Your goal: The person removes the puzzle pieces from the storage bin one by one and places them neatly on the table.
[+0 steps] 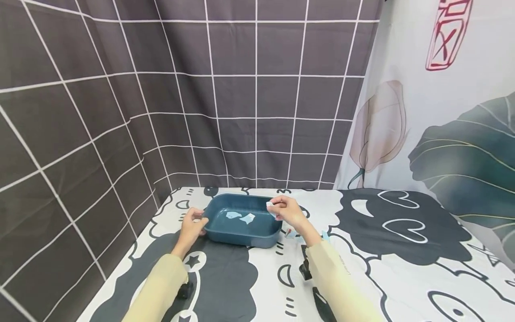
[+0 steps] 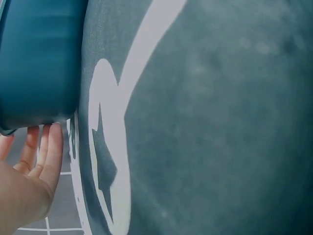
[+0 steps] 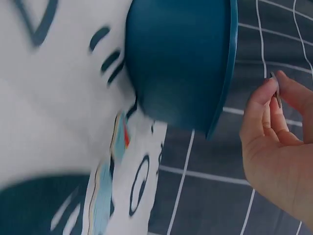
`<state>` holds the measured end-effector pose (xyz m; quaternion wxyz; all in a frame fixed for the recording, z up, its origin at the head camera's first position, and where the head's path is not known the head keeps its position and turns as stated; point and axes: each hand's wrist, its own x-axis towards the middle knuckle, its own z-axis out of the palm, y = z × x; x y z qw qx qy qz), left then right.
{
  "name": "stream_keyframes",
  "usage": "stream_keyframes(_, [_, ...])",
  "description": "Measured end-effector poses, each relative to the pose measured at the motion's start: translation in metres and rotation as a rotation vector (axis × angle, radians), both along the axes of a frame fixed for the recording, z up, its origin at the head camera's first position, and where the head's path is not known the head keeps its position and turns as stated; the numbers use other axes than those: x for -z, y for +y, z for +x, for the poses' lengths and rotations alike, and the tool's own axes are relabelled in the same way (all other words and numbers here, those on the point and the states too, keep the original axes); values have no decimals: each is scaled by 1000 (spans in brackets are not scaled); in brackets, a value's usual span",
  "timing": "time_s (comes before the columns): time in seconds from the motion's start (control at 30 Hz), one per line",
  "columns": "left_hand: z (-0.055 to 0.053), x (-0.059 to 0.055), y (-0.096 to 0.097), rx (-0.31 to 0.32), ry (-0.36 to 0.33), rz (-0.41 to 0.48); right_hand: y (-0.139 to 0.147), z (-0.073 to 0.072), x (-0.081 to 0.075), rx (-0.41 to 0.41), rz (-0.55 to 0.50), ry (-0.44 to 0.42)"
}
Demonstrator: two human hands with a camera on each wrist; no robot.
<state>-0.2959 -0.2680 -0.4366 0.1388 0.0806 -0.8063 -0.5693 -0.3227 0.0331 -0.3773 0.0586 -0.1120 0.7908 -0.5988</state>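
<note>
A dark blue rectangular basin stands on the patterned cloth. Inside it lie two flat pale blue pieces, one rounded piece and one with a jagged outline. My left hand holds the basin's left end, its thumb by the rim and fingers against the outer wall. Over the right rim, my right hand pinches a small thin flat piece between thumb and fingertips. Edge-on in the right wrist view, that piece appears as a thin sliver.
More flat light blue pieces lie on the cloth right of the basin, one with a red mark. They are partly hidden by my right forearm in the head view. A dark grid curtain hangs behind the table.
</note>
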Motion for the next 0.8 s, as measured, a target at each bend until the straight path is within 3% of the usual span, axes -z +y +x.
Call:
stream_keyframes(0.4, [3, -2, -2, 27, -31, -52, 73, 4, 12, 60, 151, 43])
stream_keyframes(0.6, [4, -2, -1, 22, -29, -49, 113, 10, 20, 141, 257, -18])
stream_keyframes(0.8, [4, -1, -2, 27, -4, -71, 143, 18, 26, 189, 268, -67])
